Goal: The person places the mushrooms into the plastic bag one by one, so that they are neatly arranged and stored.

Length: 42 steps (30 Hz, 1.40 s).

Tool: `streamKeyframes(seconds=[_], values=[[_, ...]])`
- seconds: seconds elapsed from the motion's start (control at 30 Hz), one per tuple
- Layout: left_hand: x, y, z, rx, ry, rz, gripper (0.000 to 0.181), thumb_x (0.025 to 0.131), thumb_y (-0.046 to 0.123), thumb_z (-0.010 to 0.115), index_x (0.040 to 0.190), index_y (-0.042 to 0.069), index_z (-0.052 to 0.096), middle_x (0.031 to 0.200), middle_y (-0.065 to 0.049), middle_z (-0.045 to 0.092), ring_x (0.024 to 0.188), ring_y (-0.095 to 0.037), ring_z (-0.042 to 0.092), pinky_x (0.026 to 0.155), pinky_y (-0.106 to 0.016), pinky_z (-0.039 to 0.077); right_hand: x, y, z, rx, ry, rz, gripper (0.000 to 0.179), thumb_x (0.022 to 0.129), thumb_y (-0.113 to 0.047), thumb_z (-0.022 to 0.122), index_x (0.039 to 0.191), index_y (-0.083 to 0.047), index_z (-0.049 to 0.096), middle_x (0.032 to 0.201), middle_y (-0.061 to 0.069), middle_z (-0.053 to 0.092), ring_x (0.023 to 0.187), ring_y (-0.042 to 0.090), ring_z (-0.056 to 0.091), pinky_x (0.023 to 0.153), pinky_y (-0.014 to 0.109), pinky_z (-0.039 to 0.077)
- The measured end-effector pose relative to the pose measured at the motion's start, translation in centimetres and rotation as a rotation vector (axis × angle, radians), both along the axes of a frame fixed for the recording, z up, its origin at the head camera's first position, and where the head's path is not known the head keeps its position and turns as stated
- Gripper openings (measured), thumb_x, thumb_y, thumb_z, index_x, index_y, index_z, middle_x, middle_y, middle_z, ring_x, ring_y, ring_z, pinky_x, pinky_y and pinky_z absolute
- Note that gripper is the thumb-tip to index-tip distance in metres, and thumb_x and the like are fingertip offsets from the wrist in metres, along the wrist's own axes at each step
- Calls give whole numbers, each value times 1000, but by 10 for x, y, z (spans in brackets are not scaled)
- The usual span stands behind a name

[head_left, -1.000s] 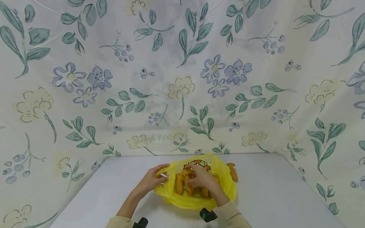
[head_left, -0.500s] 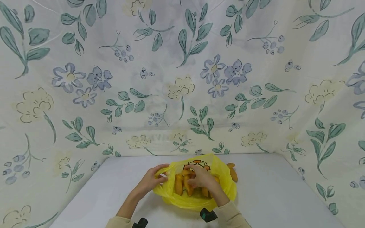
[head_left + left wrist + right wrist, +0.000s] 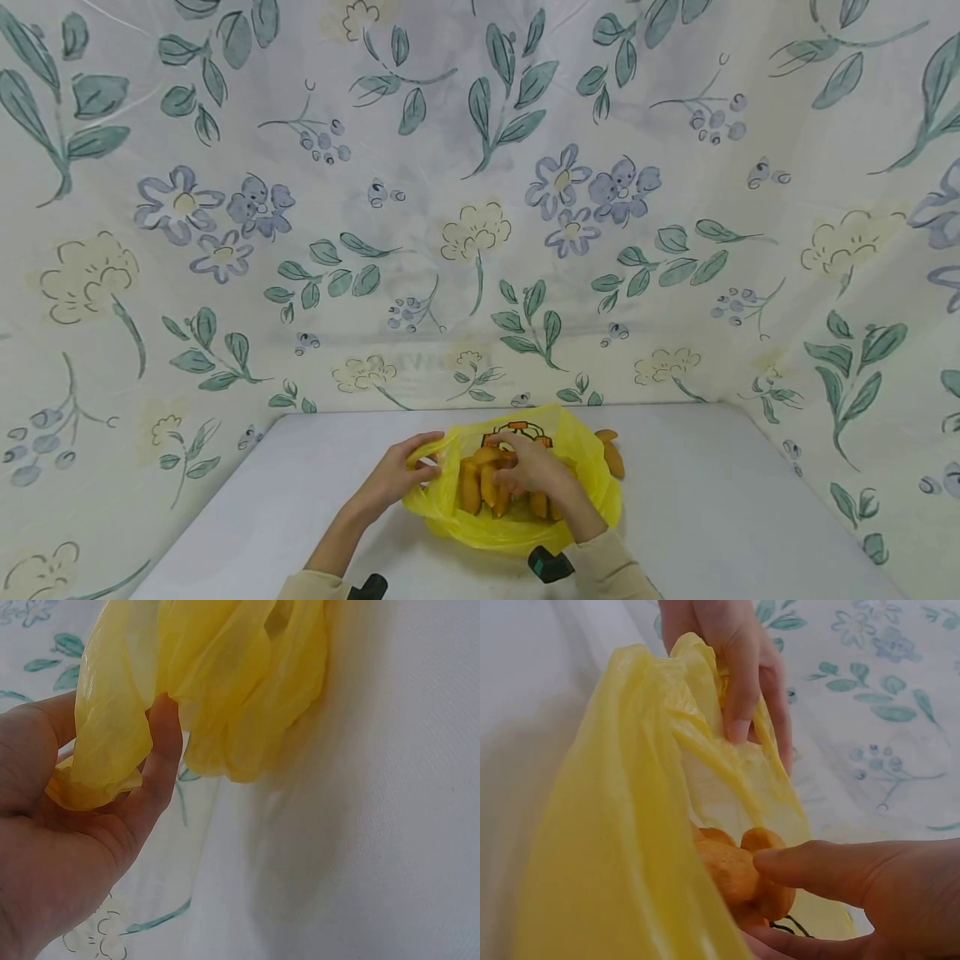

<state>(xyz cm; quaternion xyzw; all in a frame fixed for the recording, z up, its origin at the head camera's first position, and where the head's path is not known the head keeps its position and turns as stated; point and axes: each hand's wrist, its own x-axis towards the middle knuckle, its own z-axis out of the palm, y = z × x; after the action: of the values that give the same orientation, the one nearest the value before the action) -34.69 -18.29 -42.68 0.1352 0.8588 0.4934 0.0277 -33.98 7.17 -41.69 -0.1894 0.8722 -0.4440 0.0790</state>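
A yellow plastic bag (image 3: 487, 535) lies with its mouth open, several elongated orange-brown pieces (image 3: 470, 487) inside. At its left side my left hand (image 3: 393, 475) holds the bag's edge; in the left wrist view the gathered plastic (image 3: 112, 742) runs between thumb and fingers. My right hand (image 3: 536, 468) reaches into the mouth and grips one smooth, rounded orange-brown piece (image 3: 487, 457), lying crosswise over the others. In the right wrist view the thumb presses on that lumpy piece (image 3: 735, 874), and the fingers beneath are partly hidden.
Two more orange-brown pieces (image 3: 613, 458) lie outside the bag, against its right side. The white table (image 3: 720, 500) ends at a floral curtain (image 3: 480, 250) behind and at both sides. Black devices (image 3: 550, 565) sit at the wrists.
The piece at my right fingertips has turned to lie more crosswise over the others in the bag. My left hand and the bag have barely moved.
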Motion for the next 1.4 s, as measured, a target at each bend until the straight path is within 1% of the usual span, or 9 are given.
streamKeyframes(seconds=[0.07,0.17,0.37,0.47,0.53,0.7,1.03,1.27,1.4], values=[[0,0,0,1,-2,2,55,89,13,68,142,13,51,118,-12,62,91,-18,64,76,-27,56,0,1,1,8,3,1,55,89,-13,70,140,-8,50,83,10,64,67,37,66,64,42,58],[1,0,1,1,5,-2,56,89,13,68,142,12,51,118,-12,62,91,-18,64,76,-28,56,0,1,2,27,25,2,55,89,-16,71,139,-9,50,80,8,62,64,36,66,62,41,58],[1,-1,0,6,15,-6,56,89,13,68,142,10,50,118,-12,62,92,-19,64,76,-30,57,-1,2,5,64,81,-7,51,88,-21,73,134,-7,55,90,9,64,63,24,61,59,33,55],[0,-2,-2,5,16,-8,56,89,12,68,142,10,50,119,-12,62,92,-19,64,76,-31,57,0,3,8,87,101,-13,49,88,-25,73,131,-7,58,95,10,67,70,17,59,62,29,52],[0,-2,-2,3,13,-13,56,90,13,67,143,10,49,119,-13,62,92,-19,64,76,-31,57,1,3,10,89,107,-14,47,88,-25,73,129,-7,59,97,10,68,74,16,60,65,29,52],[1,-4,-1,4,5,-27,57,90,14,67,143,10,49,121,-16,61,93,-19,65,77,-30,57,3,3,15,81,114,-8,45,87,-24,73,126,-6,61,100,11,68,82,18,62,70,32,54],[0,-3,1,4,-1,-18,55,90,15,67,142,12,50,121,-14,61,91,-17,64,76,-27,57,5,3,20,98,101,15,43,88,-24,72,126,-6,61,99,10,67,79,16,60,68,31,52],[0,-4,1,5,8,-22,56,90,14,68,142,11,50,119,-14,61,92,-18,64,76,-29,57,7,9,25,105,113,3,41,88,-26,73,124,-9,63,110,11,68,89,19,64,71,34,55],[-1,-4,-1,7,14,-18,56,90,13,67,143,9,49,119,-13,62,93,-19,64,76,-32,58,8,14,25,121,137,1,42,88,-25,72,125,-8,62,104,10,70,88,20,64,73,36,56]])
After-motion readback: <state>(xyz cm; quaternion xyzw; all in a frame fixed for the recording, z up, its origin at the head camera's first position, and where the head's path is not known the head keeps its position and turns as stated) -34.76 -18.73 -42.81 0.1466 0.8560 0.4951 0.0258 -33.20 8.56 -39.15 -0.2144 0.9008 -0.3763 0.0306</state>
